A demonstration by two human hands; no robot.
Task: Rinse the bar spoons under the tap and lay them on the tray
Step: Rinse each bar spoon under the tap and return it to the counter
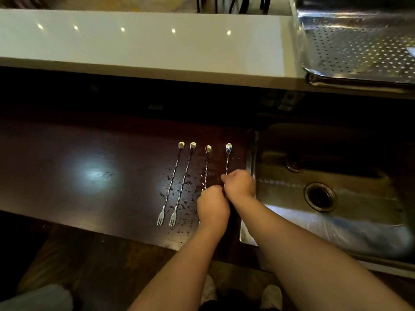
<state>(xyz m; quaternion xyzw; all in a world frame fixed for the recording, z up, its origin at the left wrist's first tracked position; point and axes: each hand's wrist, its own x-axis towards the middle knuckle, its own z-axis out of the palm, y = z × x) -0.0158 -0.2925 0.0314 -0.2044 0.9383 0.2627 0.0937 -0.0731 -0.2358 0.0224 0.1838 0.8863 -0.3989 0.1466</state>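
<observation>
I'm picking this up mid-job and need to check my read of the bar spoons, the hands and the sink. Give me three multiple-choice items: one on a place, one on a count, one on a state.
1. Where do the bar spoons lie?
A. on the dark wooden counter left of the sink
B. inside the sink
C. on the perforated steel tray

2. How many bar spoons show?
A. two
B. four
C. six

3. What is the right hand doing?
A. resting open in the sink
B. closed on the rightmost spoon's stem
C. turning a tap

Answers:
1 A: all lie in a row on the wooden counter, beside the sink; the perforated tray holds none.
2 B: four bowls show, from the leftmost spoon to the rightmost spoon.
3 B: the right hand grips that stem, with the left hand closed beside it.
</observation>
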